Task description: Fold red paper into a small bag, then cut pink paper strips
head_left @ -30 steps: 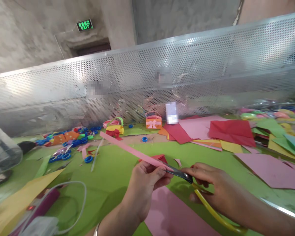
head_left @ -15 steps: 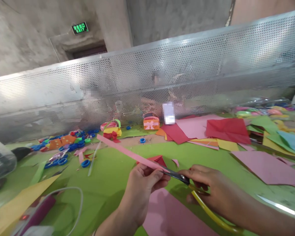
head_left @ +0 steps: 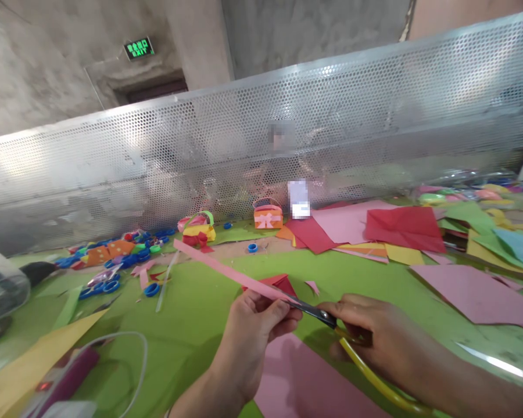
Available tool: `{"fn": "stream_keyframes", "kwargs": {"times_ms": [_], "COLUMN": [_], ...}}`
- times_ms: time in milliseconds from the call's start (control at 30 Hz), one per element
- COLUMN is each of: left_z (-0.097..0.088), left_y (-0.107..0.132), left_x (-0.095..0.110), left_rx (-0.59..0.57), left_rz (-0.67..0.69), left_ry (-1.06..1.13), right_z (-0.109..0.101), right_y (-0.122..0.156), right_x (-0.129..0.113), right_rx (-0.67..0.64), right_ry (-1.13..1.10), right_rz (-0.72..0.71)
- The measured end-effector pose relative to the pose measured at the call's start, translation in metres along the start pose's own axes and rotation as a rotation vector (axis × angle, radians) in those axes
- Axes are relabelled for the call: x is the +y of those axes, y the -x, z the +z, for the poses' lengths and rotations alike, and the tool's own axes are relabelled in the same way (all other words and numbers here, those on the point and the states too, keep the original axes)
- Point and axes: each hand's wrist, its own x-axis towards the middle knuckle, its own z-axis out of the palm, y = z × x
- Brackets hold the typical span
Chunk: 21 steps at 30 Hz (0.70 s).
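A long pink paper strip (head_left: 226, 270) is pinched between the thumb and fingers of my left hand (head_left: 255, 337). It slants up to the left over the green tabletop (head_left: 187, 313). My right hand (head_left: 375, 328) grips scissors (head_left: 320, 313) with dark blades and yellow handles. The blades meet the strip's right end, right beside my left fingertips. Behind my left hand lies a folded red paper piece (head_left: 283, 284), partly hidden. Below both hands is a larger pink sheet (head_left: 309, 377).
A perforated metal panel (head_left: 226, 133) stands along the back. Small paper bags, an orange one (head_left: 268, 217) and a yellow one (head_left: 199, 233), sit before it. Blue-handled scissors (head_left: 108, 284) lie left. Coloured sheets (head_left: 403, 229) are piled right. A corded purple-and-white device (head_left: 70, 377) is front left.
The view has shifted very slightly. Both hands, the strip and the scissors keep nearly the same positions.
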Motion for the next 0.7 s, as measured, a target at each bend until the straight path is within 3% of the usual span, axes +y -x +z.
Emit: {"fn": "stream_keyframes", "kwargs": {"times_ms": [400,700], "left_z": [-0.002,-0.003], "left_y": [0.001,-0.002], "left_x": [-0.001,-0.002], "left_rx": [-0.01,-0.031], "left_rz": [0.005,-0.02], "left_ry": [-0.017,0.01], "right_z": [0.004,0.007], "right_y": [0.001,0.002], "right_x": [0.006,0.011], "right_rx": [0.085,0.076], "right_ry": [0.089,0.119], "right_rz": [-0.06,-0.067]}}
